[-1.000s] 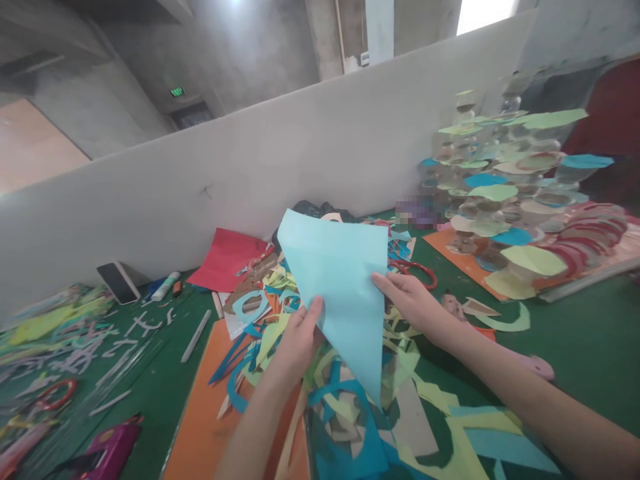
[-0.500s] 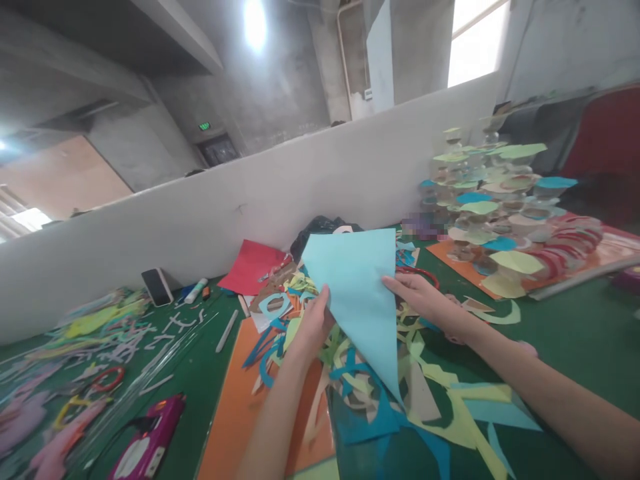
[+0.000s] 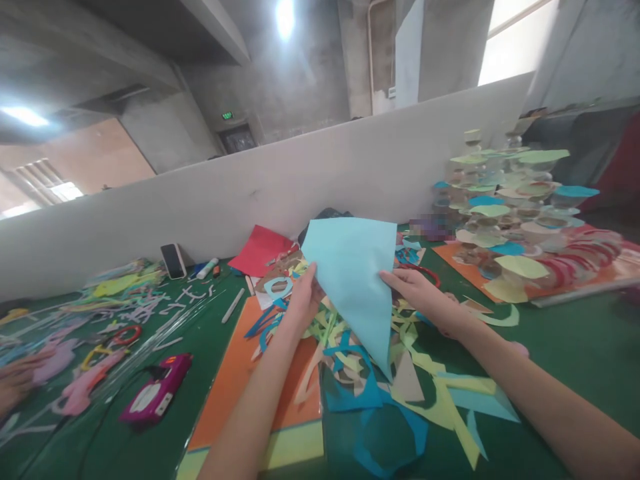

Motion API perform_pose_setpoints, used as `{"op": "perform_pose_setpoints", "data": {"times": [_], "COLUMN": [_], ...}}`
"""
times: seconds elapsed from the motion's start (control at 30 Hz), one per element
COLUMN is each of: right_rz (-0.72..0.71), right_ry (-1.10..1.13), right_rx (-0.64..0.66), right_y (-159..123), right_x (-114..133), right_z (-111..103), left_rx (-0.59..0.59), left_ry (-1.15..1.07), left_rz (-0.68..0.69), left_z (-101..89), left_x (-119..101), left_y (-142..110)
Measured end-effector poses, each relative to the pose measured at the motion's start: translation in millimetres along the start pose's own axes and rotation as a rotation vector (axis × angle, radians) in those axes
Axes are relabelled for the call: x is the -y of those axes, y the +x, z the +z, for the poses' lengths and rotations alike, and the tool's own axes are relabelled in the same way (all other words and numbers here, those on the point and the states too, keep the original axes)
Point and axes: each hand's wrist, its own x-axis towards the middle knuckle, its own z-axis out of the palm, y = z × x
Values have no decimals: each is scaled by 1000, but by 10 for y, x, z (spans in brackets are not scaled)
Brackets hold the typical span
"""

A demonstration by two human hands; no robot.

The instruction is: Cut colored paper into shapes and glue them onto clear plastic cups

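Observation:
A light blue sheet of paper (image 3: pixel 353 273), narrowing to a point at the bottom, is held up over the table. My left hand (image 3: pixel 304 297) pinches its left edge, thumb on top. On the opposite edge, my right hand (image 3: pixel 417 293) grips the sheet between thumb and fingers. Beneath it lies a pile of cut paper scraps (image 3: pixel 413 417) in blue, yellow-green and beige. An orange sheet (image 3: pixel 235 393) lies under my left forearm.
Bottles with paper discs (image 3: pixel 505 220) stand at the right. Leftward are a phone (image 3: pixel 173 261), a magenta device (image 3: pixel 157 392), a pink glue gun (image 3: pixel 90 382), a white pen (image 3: pixel 233 306) and red paper (image 3: pixel 260 250). Another person's hand (image 3: pixel 20 380) shows at the left edge.
The view has shifted, moving the background rightward. Both hands still hold the blue sheet, which sits slightly higher in view. Another person's hand has come into sight at the left.

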Motion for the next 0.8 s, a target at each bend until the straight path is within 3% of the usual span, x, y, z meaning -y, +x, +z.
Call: {"op": "perform_pose_setpoints", "data": {"times": [0.17,0.3,0.4,0.63,0.8], "right_rz": [8,13,19,33,-5], "right_ry": [-42,-4,15,-42,-91], "right_rx": [-112,-224,-213,-98,-91], "right_y": [48,65,59,27,27], "right_x": [-11,-11,5,53,52], "right_z": [-44,-112,-127,-61,-57], "left_rx": [-6,78,116,-35,-97], "left_ry": [33,99,132,85,40], "left_rz": [10,12,29,23,50], "left_z": [-21,45,65,-39,-64], "left_x": [-34,-16,-8,-18,-40], "left_y": [16,-52,-82,66,101]}}
